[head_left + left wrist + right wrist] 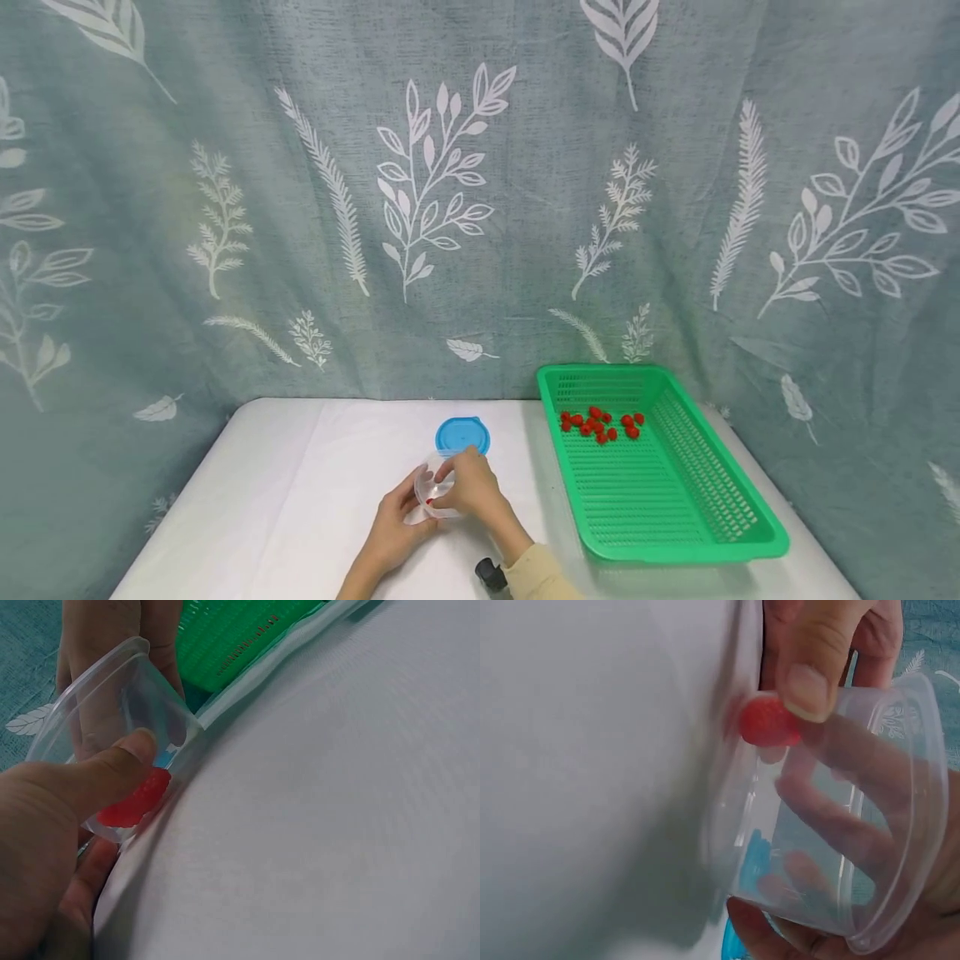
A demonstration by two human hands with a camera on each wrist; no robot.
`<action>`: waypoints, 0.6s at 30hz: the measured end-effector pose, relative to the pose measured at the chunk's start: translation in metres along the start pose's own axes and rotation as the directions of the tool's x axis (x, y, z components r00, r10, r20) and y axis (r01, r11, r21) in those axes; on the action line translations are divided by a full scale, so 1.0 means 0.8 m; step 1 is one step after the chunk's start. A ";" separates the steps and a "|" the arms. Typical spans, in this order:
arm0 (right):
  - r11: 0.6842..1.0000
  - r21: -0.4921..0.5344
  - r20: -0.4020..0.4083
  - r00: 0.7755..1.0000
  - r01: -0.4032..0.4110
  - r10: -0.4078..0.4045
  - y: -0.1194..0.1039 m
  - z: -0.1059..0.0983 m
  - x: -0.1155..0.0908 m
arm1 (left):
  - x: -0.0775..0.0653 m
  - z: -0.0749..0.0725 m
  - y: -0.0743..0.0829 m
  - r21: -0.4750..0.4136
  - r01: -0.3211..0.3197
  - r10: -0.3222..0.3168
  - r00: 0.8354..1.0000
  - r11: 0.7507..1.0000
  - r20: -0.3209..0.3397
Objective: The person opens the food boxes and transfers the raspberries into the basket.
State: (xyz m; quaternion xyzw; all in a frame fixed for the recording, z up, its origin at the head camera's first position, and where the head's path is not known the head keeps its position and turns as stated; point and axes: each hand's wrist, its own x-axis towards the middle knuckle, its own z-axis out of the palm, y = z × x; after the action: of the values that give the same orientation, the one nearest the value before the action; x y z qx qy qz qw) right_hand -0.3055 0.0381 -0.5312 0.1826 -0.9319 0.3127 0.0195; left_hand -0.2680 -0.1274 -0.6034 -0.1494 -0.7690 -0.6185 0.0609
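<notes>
My left hand (399, 525) grips a clear plastic tub (900, 825) by its side, with the thumb pressed on the outer wall. A red raspberry (765, 722) lies at the bottom of the tub, against the wall; the left wrist view shows the same raspberry (139, 801) behind the thumb. The fingers of my right hand (474, 490) reach in through the tub's mouth, spread apart, with one digit close beside the raspberry. Whether that digit touches it is hard to tell through the plastic. Just beyond the tub lies a round blue lid (462, 437).
On the right of the white-covered table (300, 483) stands a green plastic basket (682, 550), with several raspberries (596, 423) toward its far end. A black object (491, 575) is beside the right sleeve. A patterned grey-green curtain (315, 250) hangs behind the table.
</notes>
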 end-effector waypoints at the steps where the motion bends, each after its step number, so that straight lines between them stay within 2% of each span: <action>1: 1.000 -0.023 0.011 1.000 -0.002 0.002 -0.002 0.000 0.001 | -0.001 0.000 0.000 -0.002 0.013 -0.013 1.000 1.000 -0.002; 6: 0.997 -0.061 0.042 0.998 0.045 -0.042 -0.004 -0.002 0.001 | 0.000 0.000 0.002 0.005 0.033 -0.033 0.999 0.999 -0.006; 10: 0.993 -0.071 0.021 0.995 0.094 -0.093 -0.003 -0.002 -0.003 | -0.003 0.000 0.003 0.002 0.036 -0.036 0.999 0.999 -0.004; 18: 0.997 -0.068 -0.025 0.999 0.041 -0.043 0.000 0.002 -0.004 | -0.003 0.004 0.003 -0.037 0.034 -0.034 0.999 0.999 0.001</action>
State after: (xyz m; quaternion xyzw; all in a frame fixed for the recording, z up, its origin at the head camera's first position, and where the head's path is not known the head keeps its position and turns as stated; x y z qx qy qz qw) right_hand -0.3022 0.0384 -0.5330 0.1974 -0.9375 0.2831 0.0445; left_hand -0.2650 -0.1240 -0.6027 -0.1374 -0.7597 -0.6338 0.0475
